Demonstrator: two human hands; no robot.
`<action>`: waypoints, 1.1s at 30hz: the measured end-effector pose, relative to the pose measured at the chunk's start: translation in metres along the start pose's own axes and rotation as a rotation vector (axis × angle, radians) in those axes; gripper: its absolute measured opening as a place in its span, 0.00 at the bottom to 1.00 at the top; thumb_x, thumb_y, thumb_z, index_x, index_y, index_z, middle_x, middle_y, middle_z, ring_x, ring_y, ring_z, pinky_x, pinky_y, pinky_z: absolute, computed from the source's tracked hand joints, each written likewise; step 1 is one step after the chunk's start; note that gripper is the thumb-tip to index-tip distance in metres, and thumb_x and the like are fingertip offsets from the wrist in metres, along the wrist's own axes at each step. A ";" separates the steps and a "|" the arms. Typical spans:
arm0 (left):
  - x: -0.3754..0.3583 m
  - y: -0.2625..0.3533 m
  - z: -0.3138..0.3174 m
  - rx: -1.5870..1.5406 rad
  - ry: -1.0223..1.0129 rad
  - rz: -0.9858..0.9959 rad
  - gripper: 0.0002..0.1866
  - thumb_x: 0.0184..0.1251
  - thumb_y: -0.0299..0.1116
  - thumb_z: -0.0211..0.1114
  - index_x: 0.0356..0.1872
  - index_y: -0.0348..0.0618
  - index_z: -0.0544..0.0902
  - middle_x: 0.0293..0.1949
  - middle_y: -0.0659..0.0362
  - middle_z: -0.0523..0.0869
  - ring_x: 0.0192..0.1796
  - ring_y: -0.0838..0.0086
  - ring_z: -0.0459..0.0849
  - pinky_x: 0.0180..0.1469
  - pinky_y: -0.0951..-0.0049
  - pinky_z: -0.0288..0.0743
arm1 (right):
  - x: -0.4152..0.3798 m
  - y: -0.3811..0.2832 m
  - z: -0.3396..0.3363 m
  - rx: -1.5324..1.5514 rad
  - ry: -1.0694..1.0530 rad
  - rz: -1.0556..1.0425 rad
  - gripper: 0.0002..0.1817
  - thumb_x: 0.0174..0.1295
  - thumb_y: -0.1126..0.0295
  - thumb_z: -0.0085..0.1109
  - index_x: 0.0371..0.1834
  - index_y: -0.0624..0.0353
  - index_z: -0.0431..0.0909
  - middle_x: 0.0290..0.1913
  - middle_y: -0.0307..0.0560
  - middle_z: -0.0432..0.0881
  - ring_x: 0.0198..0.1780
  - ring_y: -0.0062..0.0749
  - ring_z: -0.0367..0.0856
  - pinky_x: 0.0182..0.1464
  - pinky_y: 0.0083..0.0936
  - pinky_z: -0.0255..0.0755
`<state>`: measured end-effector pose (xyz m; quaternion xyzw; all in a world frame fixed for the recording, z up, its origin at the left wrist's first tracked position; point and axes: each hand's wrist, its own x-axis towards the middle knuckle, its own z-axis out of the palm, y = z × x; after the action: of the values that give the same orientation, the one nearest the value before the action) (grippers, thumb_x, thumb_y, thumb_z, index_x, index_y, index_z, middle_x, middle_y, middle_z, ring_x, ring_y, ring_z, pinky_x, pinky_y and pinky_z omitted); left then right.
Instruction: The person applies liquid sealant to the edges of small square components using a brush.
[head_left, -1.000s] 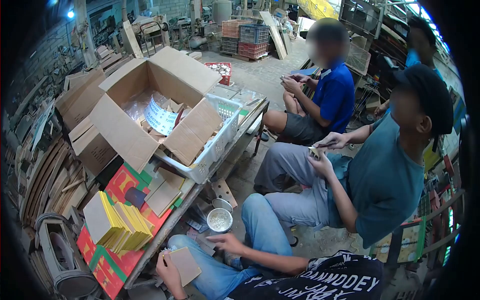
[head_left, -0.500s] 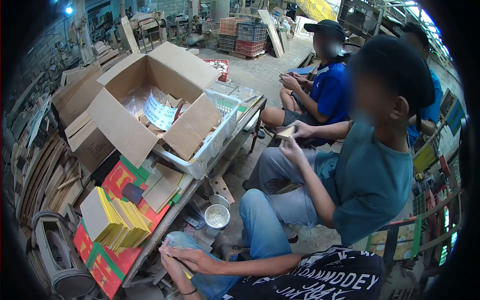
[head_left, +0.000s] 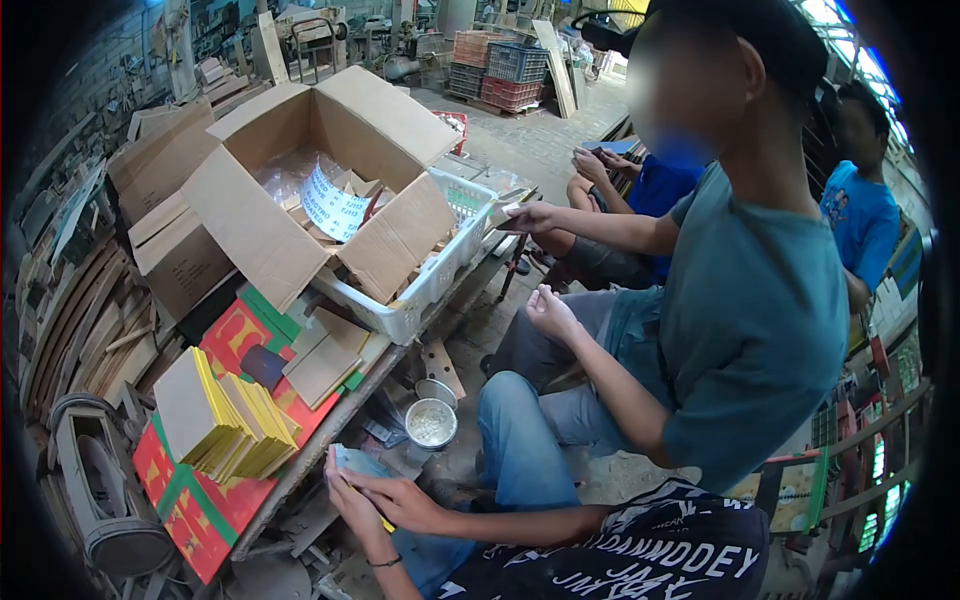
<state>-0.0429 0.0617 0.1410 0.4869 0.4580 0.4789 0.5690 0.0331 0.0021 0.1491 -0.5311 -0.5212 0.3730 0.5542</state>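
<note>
Low in the view, my left hand [head_left: 353, 515], with a dark band at its wrist, is closed on a thin board piece [head_left: 387, 523]. Only a yellow edge of that piece shows; my fingers hide the rest. My right hand [head_left: 408, 503] lies across it, fingers bent against the same piece. Both hands are above my jeans, beside the table edge. Left of them, a leaning stack of yellow-edged boards [head_left: 235, 425] stands on a red and green panel [head_left: 190, 525]. Behind that stack are a dark cylinder [head_left: 262, 367] and some flat brown boards [head_left: 325, 360].
An open cardboard box [head_left: 235, 215] with wood pieces sits in a white plastic basket [head_left: 400, 325]. A pail of pale material [head_left: 432, 423] is below the table. A co-worker in a teal shirt [head_left: 750, 310] sits close by, one hand [head_left: 530, 217] by the basket.
The co-worker in teal has leaned in, parting their hands and reaching one toward the basket with a piece. My hands stay together on the board piece, shifted slightly. The view has moved a little.
</note>
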 end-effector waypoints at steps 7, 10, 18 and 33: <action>0.005 -0.023 0.003 0.089 0.005 0.112 0.26 0.77 0.42 0.36 0.64 0.33 0.68 0.65 0.49 0.69 0.67 0.65 0.66 0.68 0.69 0.55 | -0.009 -0.010 -0.013 -0.032 0.001 0.048 0.23 0.64 0.75 0.47 0.64 0.55 0.67 0.52 0.62 0.76 0.51 0.48 0.80 0.48 0.29 0.72; -0.001 -0.004 0.015 0.131 0.011 0.084 0.26 0.76 0.41 0.36 0.63 0.32 0.68 0.64 0.47 0.70 0.67 0.65 0.66 0.68 0.69 0.55 | 0.004 0.014 -0.013 -0.047 -0.005 0.024 0.24 0.64 0.76 0.47 0.65 0.54 0.67 0.51 0.63 0.77 0.49 0.41 0.82 0.47 0.28 0.72; -0.004 0.005 0.023 0.173 0.029 0.066 0.27 0.76 0.39 0.34 0.65 0.28 0.63 0.66 0.44 0.66 0.69 0.59 0.63 0.69 0.68 0.52 | 0.003 0.015 -0.015 0.044 0.020 0.108 0.20 0.66 0.75 0.46 0.62 0.62 0.69 0.58 0.53 0.77 0.59 0.34 0.76 0.59 0.26 0.67; -0.008 0.001 0.023 0.218 0.033 0.106 0.27 0.77 0.44 0.35 0.69 0.37 0.61 0.69 0.45 0.61 0.71 0.58 0.58 0.70 0.67 0.48 | -0.007 0.004 -0.023 0.023 -0.023 0.128 0.20 0.67 0.73 0.47 0.62 0.60 0.70 0.57 0.54 0.77 0.55 0.34 0.78 0.55 0.26 0.68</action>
<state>-0.0212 0.0511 0.1444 0.5616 0.4903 0.4633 0.4791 0.0553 -0.0083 0.1466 -0.5529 -0.4880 0.4197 0.5291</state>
